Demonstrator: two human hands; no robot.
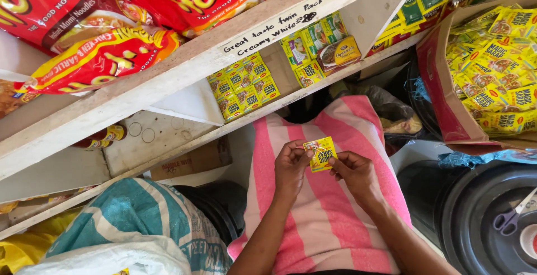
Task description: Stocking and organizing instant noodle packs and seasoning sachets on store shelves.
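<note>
Both my hands pinch one small yellow seasoning sachet (320, 153) over a pink and white striped sack (324, 213). My left hand (291, 168) grips the sachet's left edge with thumb and fingers. My right hand (355, 173) grips its right lower edge. More yellow sachets of the same kind lie in stacks on the white wooden shelf (184, 68) above my hands, and a cardboard box (447, 101) at the right is full of them.
Large red noodle packs (106, 57) fill the upper shelf at the left. A teal and white woven sack (140, 224) lies at the lower left. A black round bin lid (481, 213) with scissors (512, 216) on it sits at the lower right.
</note>
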